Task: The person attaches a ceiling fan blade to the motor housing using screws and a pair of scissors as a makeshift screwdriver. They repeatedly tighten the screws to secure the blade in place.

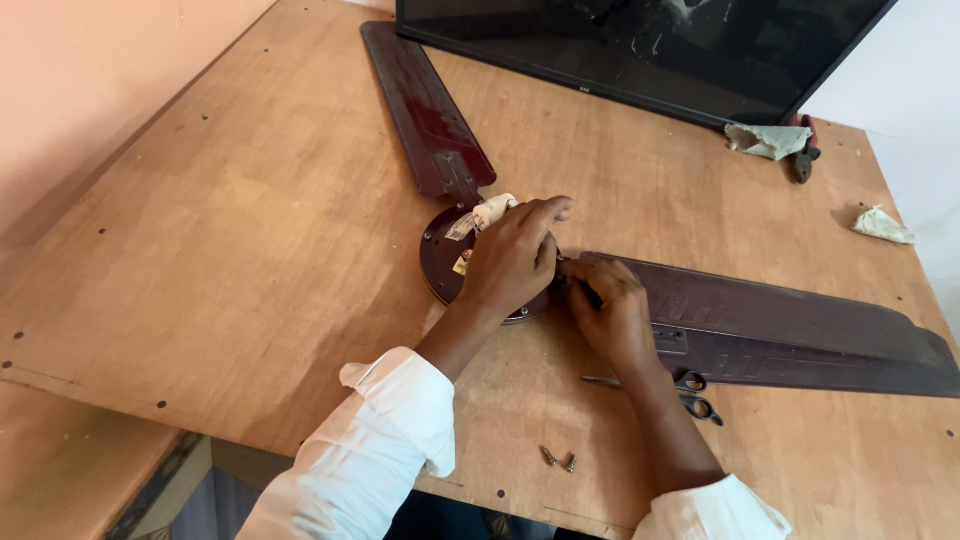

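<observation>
The wide plywood counter (250, 260) filled the frame, a black flat screen (640, 50) lying at its upper edge. Two long dark-brown fan blades (800, 330) reached from centre toward upper left and right edge, meeting the round maroon fan motor hub (445, 262) at centre. The left hand (515, 255) lay curled over the hub, pressing it down; steady pressure there seemed wise. The right hand (610, 310) pinched something at the blade root, hidden. Scissors (690, 392) and two small screws (560, 460) lay lower centre, within reach.
</observation>
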